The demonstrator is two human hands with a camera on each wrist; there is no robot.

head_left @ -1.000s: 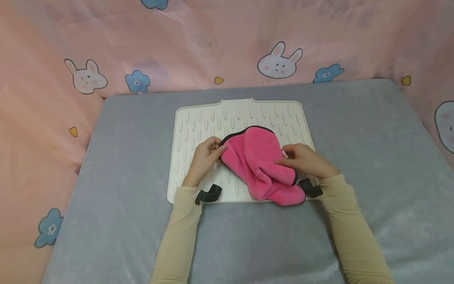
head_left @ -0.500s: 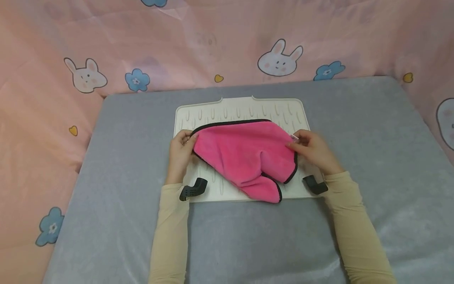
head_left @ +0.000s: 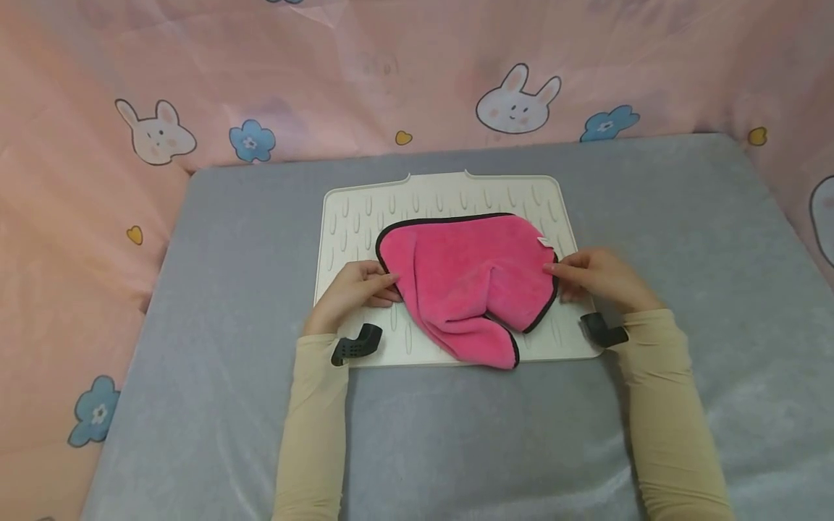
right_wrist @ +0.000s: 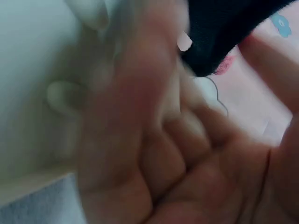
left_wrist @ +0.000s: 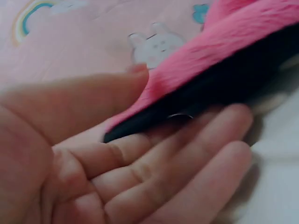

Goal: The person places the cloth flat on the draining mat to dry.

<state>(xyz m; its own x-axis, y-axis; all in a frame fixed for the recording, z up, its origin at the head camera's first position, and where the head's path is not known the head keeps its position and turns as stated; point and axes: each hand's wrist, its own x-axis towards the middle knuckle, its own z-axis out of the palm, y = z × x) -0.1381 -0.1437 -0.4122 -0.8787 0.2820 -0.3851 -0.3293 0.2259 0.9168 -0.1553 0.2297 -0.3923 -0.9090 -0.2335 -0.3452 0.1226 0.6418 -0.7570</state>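
A fuzzy pink towel (head_left: 456,260) with black edging lies partly spread over a cream ridged mat (head_left: 365,206), its lower corner bunched toward the mat's front edge. My left hand (head_left: 357,291) takes the towel's left edge between thumb and fingers. In the left wrist view, the thumb lies over the pink pile and the fingers reach beneath the black border. At the opposite edge, my right hand (head_left: 596,275) has its thumb on top and its fingers below, just under a small white tag (head_left: 544,242). The right wrist view of those fingers is blurred.
The mat rests on a grey cloth-covered table (head_left: 215,289). Behind it and to the sides hangs a pink curtain (head_left: 365,87) with rabbits and flowers. Black wrist pieces (head_left: 357,344) sit at both cuffs.
The folded towel has been pulled wider and laid on the mat. My left hand has slid from its upper-left corner down the edge; my right hand has shifted right and below the tag.
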